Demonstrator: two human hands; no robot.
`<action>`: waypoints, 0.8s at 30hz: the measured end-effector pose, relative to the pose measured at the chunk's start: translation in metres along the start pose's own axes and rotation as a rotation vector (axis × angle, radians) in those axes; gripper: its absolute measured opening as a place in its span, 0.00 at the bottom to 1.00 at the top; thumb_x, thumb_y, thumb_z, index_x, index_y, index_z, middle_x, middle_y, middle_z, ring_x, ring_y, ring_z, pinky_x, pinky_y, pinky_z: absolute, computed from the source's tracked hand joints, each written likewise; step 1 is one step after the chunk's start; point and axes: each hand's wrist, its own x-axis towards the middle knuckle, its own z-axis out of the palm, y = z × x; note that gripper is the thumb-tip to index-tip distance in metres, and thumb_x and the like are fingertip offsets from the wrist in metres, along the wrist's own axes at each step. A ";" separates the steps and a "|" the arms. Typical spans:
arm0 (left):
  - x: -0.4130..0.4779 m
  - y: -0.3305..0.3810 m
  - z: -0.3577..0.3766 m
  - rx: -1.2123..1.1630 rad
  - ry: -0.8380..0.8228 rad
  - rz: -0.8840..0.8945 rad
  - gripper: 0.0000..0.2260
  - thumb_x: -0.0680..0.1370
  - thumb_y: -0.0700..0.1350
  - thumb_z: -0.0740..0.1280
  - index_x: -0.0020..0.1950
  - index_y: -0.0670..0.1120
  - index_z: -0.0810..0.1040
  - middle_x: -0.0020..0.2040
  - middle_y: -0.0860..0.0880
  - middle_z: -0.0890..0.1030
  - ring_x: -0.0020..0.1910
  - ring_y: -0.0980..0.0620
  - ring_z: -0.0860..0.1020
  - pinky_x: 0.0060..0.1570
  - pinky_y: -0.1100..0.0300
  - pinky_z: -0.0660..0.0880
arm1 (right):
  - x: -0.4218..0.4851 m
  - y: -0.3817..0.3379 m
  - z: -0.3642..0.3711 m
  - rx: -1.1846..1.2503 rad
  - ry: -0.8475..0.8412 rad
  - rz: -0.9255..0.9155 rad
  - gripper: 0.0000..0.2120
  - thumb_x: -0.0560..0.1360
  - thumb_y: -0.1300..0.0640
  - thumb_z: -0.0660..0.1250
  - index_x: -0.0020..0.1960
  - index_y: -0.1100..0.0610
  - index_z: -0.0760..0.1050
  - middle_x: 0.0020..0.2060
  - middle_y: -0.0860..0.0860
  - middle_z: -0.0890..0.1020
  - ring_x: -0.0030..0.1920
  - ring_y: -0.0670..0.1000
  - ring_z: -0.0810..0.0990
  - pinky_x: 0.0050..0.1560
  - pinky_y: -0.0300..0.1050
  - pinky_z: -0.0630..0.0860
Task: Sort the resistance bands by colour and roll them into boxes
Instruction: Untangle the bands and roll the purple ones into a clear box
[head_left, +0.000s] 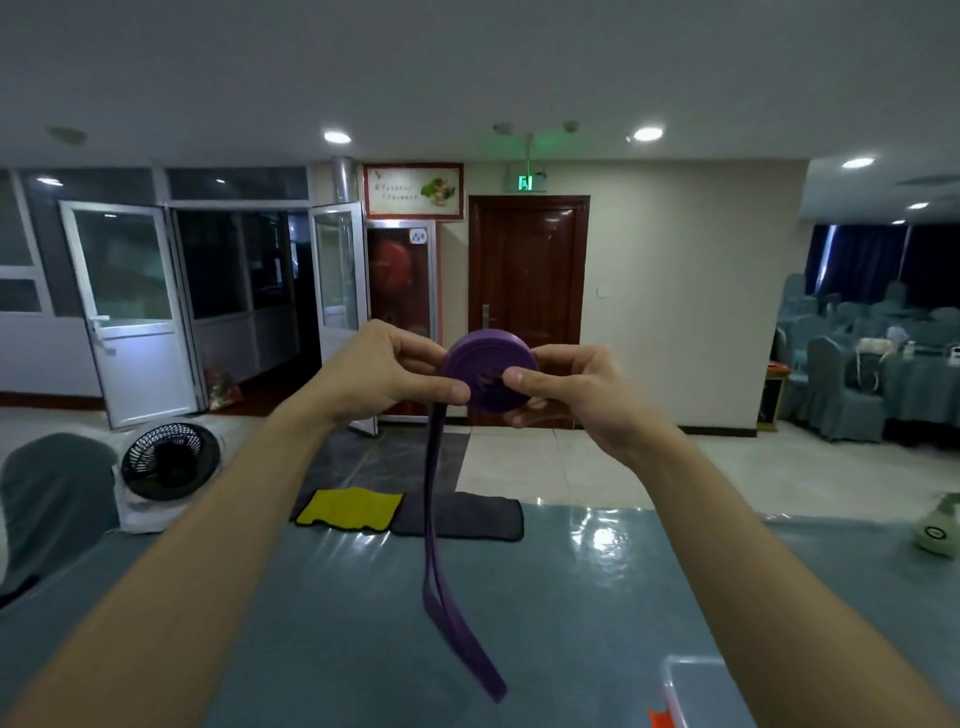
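A purple resistance band is wound into a flat round coil held up in front of me, well above the table. My left hand pinches the coil's left side with thumb and fingers. My right hand grips its right side, thumb pressed on the face. The band's loose doubled tail hangs straight down from the coil and its end trails over the table. A clear plastic box with an orange part shows at the bottom right edge.
The table has a shiny teal cover. A yellow cloth and a dark grey cloth lie at its far edge. A pale green bottle stands at the right. A black fan and a covered chair are at left.
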 end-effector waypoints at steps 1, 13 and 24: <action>-0.001 -0.003 0.001 0.000 -0.009 -0.005 0.27 0.59 0.62 0.87 0.54 0.53 0.91 0.51 0.47 0.91 0.54 0.48 0.90 0.61 0.50 0.84 | 0.000 0.006 0.001 0.007 0.007 0.003 0.19 0.72 0.49 0.82 0.60 0.55 0.87 0.53 0.60 0.89 0.47 0.62 0.90 0.50 0.48 0.88; -0.013 -0.020 0.036 0.465 -0.245 -0.086 0.13 0.66 0.52 0.88 0.46 0.53 0.91 0.40 0.54 0.90 0.42 0.54 0.89 0.51 0.50 0.87 | -0.012 0.049 0.010 -0.570 -0.137 0.092 0.20 0.73 0.45 0.81 0.62 0.51 0.85 0.50 0.49 0.89 0.38 0.54 0.90 0.33 0.47 0.83; 0.003 0.022 0.039 0.733 -0.369 -0.035 0.13 0.67 0.55 0.87 0.46 0.55 0.90 0.39 0.60 0.88 0.41 0.61 0.86 0.49 0.52 0.85 | -0.019 0.045 0.016 -0.558 -0.126 0.035 0.21 0.71 0.46 0.83 0.59 0.55 0.86 0.44 0.52 0.90 0.37 0.53 0.90 0.36 0.48 0.87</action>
